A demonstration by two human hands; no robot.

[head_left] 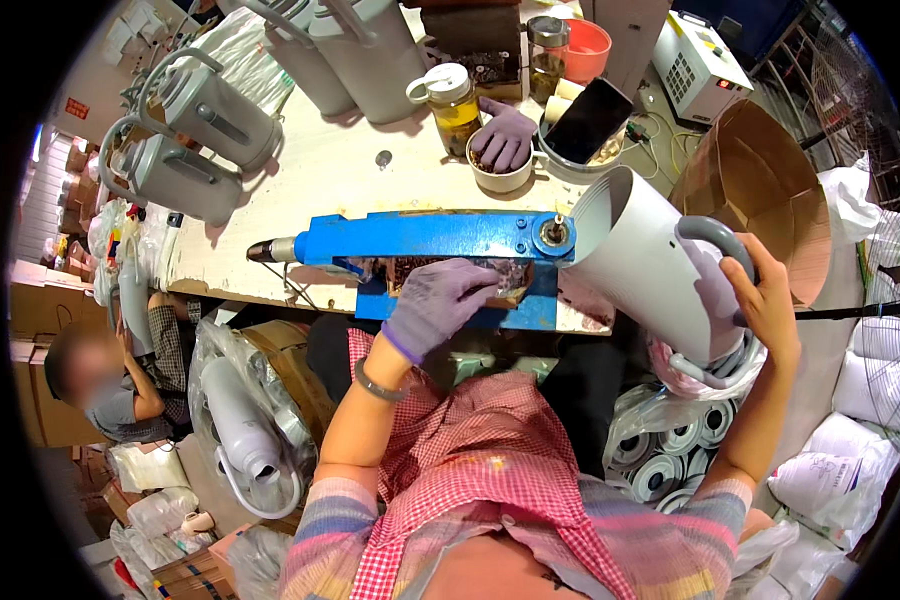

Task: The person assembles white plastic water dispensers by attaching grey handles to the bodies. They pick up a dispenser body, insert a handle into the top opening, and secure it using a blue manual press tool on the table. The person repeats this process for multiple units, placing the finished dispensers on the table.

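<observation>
Apparently the grey kettle body (635,262) is being aligned with the blue machine (425,238) by the right edge of the worktop (320,180), its handle (710,233) grasped by the right hand (763,290), steadying called for, though whether anything is pinched by the left hand (437,305) cannot be told.

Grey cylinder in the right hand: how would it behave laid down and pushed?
The grey cylinder likely feels light for its size: it looks hollow, open at one end. Its smooth wall may be slippery. On its side, it could roll until the handle catches.
</observation>
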